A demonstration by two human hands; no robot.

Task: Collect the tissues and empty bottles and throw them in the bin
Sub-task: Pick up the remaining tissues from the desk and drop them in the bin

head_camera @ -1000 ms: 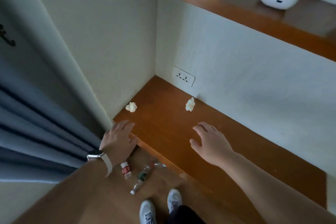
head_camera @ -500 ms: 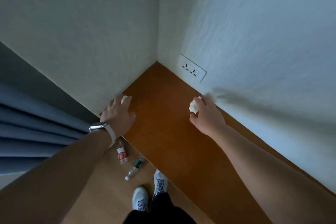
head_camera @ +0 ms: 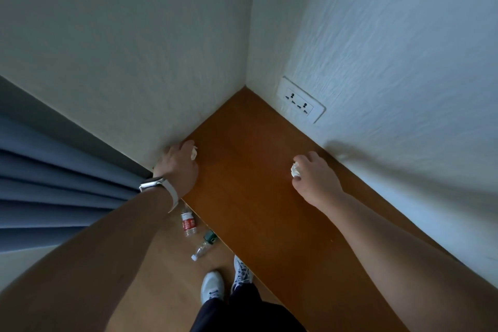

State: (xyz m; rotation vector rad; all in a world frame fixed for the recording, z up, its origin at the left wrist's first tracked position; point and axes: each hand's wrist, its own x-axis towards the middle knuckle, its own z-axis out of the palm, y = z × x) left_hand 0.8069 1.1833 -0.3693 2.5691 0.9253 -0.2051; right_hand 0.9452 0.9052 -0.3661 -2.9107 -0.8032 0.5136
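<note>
left crumpled white tissue [head_camera: 193, 153], right crumpled white tissue [head_camera: 295, 170]: we see mere scraps past curled fingers [head_camera: 304, 158] | green-labelled clear plastic bottle [head_camera: 206, 242]: partly behind brown wooden desk [head_camera: 256, 183]

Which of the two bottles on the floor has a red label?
The bottle just below the watch; the other bottle, closer to the shoes, has a green label.

wooden desk [head_camera: 250, 186] in corner; floor [head_camera: 161, 277] below: red-label bottle [head_camera: 188, 224], green-label bottle [head_camera: 205, 244] lying.
</note>
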